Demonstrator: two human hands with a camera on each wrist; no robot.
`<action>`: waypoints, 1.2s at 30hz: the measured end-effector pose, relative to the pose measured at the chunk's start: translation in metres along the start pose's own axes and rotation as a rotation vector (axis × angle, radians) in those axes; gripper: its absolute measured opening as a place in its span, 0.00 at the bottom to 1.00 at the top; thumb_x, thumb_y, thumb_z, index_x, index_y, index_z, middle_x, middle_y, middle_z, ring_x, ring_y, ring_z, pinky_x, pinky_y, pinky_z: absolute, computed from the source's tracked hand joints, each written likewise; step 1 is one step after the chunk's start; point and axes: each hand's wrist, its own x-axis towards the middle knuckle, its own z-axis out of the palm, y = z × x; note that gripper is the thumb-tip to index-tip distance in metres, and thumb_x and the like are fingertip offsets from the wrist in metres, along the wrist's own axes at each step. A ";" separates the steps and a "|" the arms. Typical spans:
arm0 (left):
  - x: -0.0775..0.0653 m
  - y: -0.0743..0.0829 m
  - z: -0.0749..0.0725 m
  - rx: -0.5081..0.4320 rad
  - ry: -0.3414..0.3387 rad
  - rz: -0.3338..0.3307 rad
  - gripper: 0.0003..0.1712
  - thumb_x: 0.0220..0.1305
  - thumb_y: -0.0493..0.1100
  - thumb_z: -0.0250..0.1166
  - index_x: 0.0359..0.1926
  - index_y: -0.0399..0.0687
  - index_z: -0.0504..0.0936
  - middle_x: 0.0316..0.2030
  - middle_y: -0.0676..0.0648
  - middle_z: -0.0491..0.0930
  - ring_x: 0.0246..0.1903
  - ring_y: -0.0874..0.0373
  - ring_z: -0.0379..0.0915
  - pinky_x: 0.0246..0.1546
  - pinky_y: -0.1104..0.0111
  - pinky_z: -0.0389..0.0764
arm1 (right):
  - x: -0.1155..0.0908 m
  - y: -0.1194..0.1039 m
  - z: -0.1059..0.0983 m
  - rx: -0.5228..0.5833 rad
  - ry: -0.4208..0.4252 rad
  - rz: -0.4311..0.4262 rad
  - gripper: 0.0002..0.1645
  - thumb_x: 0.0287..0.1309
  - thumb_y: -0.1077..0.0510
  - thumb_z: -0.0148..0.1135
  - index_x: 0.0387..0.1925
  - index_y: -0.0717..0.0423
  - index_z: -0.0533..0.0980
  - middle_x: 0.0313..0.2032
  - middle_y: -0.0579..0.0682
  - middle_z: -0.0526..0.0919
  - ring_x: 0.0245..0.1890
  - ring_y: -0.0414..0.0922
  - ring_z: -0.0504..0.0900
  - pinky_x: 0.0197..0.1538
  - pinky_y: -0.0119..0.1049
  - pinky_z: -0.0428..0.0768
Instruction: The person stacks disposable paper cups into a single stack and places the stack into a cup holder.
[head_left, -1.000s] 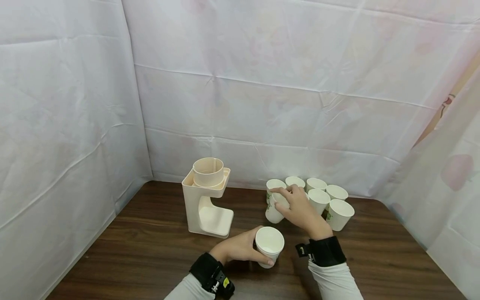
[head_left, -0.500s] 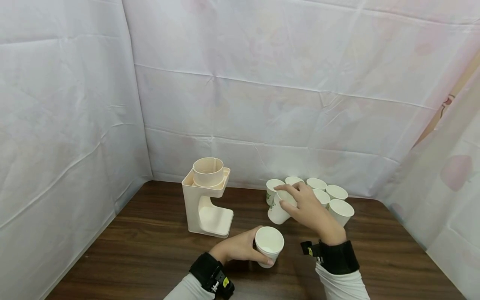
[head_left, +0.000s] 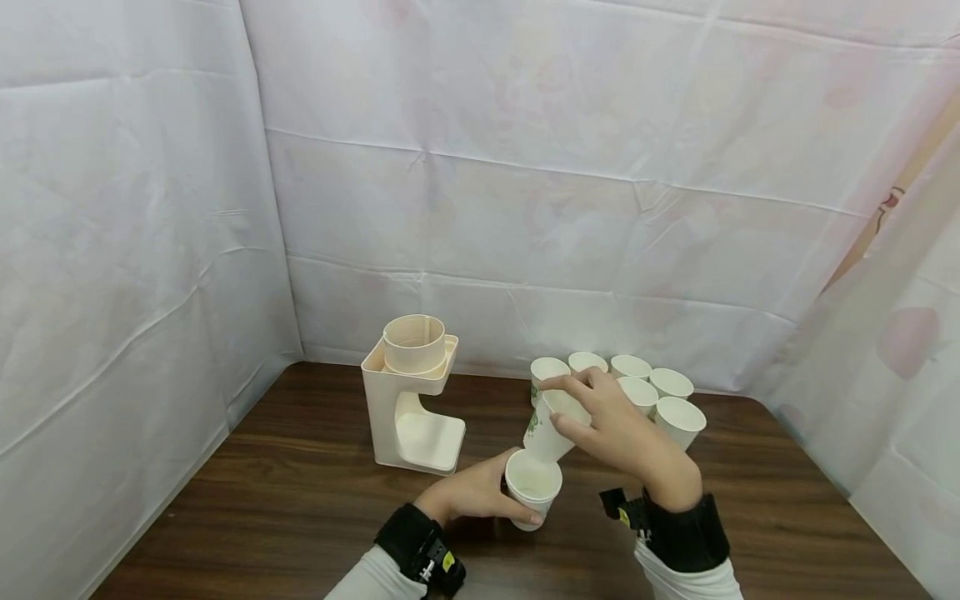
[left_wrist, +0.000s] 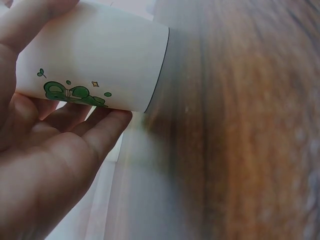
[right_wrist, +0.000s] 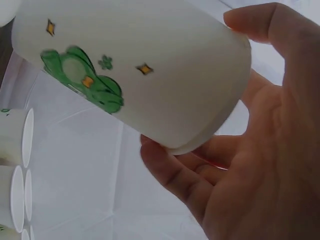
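My left hand (head_left: 480, 492) grips a white paper cup (head_left: 534, 492) at the front of the table, its mouth facing up. In the left wrist view this cup (left_wrist: 100, 55) shows a green cartoon print. Pinched near its rim by my right hand (head_left: 618, 425), a second paper cup (head_left: 555, 429) tilts with its base low, just over the mouth of the first. Whether the two cups touch, I cannot tell. The right wrist view shows thumb and fingers on either side of that second cup (right_wrist: 140, 65), which bears a green figure and small stars.
Several more white paper cups (head_left: 679, 423) stand upright in a group behind my right hand. To the left is a cream-coloured holder (head_left: 386, 417) with a round ring (head_left: 415, 354) on top. White cloth (head_left: 465, 208) hangs behind the wooden table (head_left: 285, 500).
My right hand has lifted the second cup away from the group and brought it over the cup in my left hand. The left hand has stayed nearly still.
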 end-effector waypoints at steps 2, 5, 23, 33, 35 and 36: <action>0.000 0.000 -0.001 0.007 0.001 0.001 0.40 0.48 0.44 0.73 0.60 0.57 0.62 0.48 0.54 0.76 0.47 0.60 0.72 0.50 0.62 0.72 | -0.001 -0.002 0.000 0.001 -0.005 -0.008 0.23 0.55 0.54 0.58 0.55 0.38 0.73 0.40 0.50 0.72 0.41 0.42 0.66 0.39 0.43 0.72; 0.000 -0.001 -0.002 0.023 0.008 0.002 0.39 0.48 0.44 0.73 0.60 0.58 0.62 0.48 0.54 0.76 0.47 0.60 0.72 0.51 0.62 0.71 | -0.001 -0.006 0.002 -0.005 -0.004 -0.043 0.23 0.54 0.54 0.59 0.54 0.39 0.74 0.38 0.49 0.72 0.39 0.42 0.66 0.38 0.42 0.72; -0.001 -0.001 -0.005 0.061 0.035 -0.014 0.41 0.49 0.48 0.72 0.62 0.62 0.60 0.50 0.55 0.74 0.48 0.61 0.70 0.52 0.60 0.70 | -0.001 -0.026 0.017 0.017 -0.144 -0.045 0.22 0.52 0.53 0.60 0.51 0.34 0.74 0.41 0.46 0.70 0.39 0.41 0.66 0.40 0.40 0.72; -0.002 0.000 -0.005 0.025 0.029 -0.011 0.43 0.50 0.47 0.71 0.64 0.60 0.57 0.53 0.53 0.72 0.49 0.60 0.70 0.52 0.61 0.71 | -0.002 -0.026 0.031 0.043 -0.290 0.006 0.20 0.53 0.50 0.61 0.50 0.38 0.75 0.37 0.47 0.70 0.36 0.42 0.66 0.38 0.40 0.72; -0.003 0.000 -0.005 0.021 0.029 -0.019 0.43 0.50 0.47 0.71 0.64 0.60 0.56 0.54 0.53 0.71 0.49 0.61 0.70 0.52 0.62 0.71 | -0.002 -0.026 0.033 0.040 -0.309 0.018 0.20 0.53 0.50 0.61 0.50 0.39 0.75 0.38 0.47 0.70 0.37 0.42 0.67 0.38 0.40 0.73; -0.003 0.000 -0.005 0.020 0.026 -0.019 0.43 0.51 0.47 0.71 0.64 0.60 0.56 0.54 0.54 0.71 0.50 0.61 0.70 0.52 0.62 0.71 | -0.002 -0.027 0.033 0.045 -0.317 0.022 0.20 0.53 0.50 0.62 0.50 0.40 0.75 0.38 0.48 0.71 0.37 0.42 0.67 0.37 0.40 0.73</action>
